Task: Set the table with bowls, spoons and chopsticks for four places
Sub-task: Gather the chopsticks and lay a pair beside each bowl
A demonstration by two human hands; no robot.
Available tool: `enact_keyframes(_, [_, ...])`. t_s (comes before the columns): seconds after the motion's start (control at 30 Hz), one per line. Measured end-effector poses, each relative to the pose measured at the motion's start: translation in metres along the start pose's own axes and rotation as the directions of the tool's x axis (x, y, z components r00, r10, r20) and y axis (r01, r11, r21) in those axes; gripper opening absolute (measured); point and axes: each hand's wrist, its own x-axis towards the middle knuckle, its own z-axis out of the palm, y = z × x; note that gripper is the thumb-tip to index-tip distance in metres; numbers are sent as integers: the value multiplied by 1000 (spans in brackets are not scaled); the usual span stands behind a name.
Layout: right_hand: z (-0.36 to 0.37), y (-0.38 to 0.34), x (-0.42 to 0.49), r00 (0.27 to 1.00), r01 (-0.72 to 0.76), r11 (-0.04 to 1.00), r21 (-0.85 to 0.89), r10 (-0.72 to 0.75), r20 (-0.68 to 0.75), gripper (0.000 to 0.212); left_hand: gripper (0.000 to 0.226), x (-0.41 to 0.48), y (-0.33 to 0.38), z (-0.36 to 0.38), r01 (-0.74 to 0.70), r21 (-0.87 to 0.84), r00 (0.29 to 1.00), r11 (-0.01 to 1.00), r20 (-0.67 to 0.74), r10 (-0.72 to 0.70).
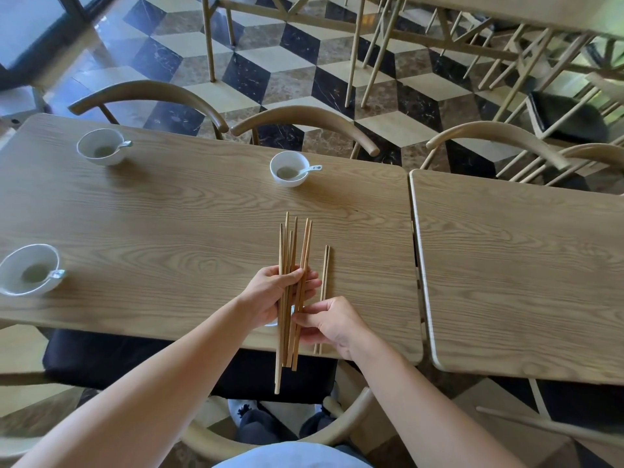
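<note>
Left hand (270, 293) wrapped round chopstick bundle (293, 251), long axis near-to-far; right hand (332, 324) pinched its near ends, laid pair (325, 282) just right.

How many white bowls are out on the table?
3 in plain view: far-left bowl, far-middle bowl, near-left bowl. A white sliver under the left hand may be a fourth.

Hidden and cut-off parts around the near bowl

The near bowl (272, 321) shows only a white sliver behind the left hand (270, 295) and chopstick bundle (291, 298); left of it, another bowl (28, 270) meets the picture's edge.
</note>
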Motion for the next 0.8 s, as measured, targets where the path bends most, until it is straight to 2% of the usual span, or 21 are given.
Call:
enact_keyframes(0.13, [1,-2,4,1000,-1,1000,21,2,-7,19,17,-1,2,-2,8,14,1000,1000,10,-8])
enact_keyframes(0.33, [4,-4,7,1000,16,999,31,-16,13,9,17,-1,7,-3,21,38,1000,999,0,-21])
enact_keyframes(0.53, [10,-7,10,1000,9,1000,16,-9,-8,9,14,-2,8,-5,-2,22,1000,1000,-27,2])
enact_keyframes(0.8, [20,-8,12,998,7,998,57,-3,-59,22,20,15,17,-14,47,37,997,998,67,-49])
